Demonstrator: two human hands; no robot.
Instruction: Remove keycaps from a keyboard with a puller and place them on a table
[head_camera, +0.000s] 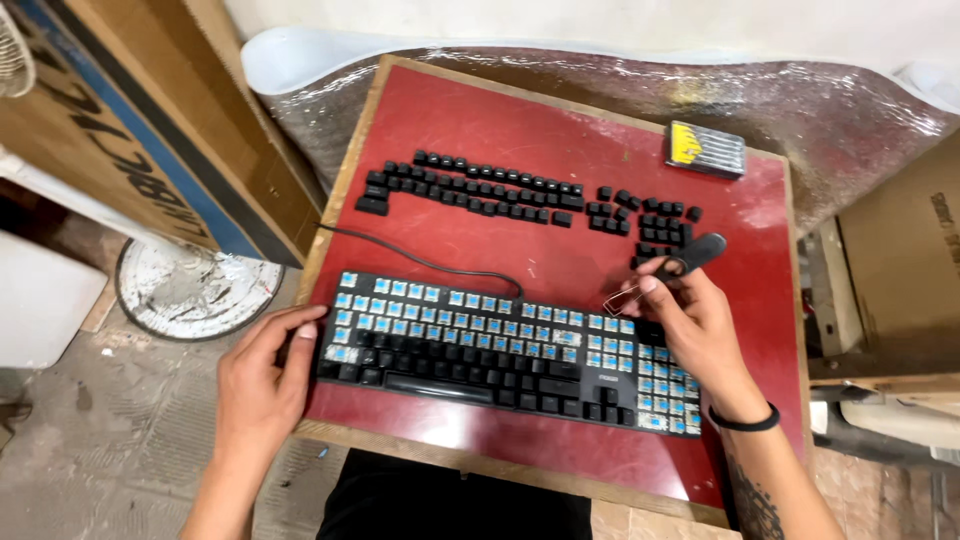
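Mostly stripped black keyboard (500, 345), blue switches bare; left hand (265, 375) steadies edge, right hand (700, 325) grip pinching keycap puller (670, 270).

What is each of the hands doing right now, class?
Left hand: open, resting flat on the keyboard's left end.
Right hand: closed on a keycap puller, wire loops pointing left.
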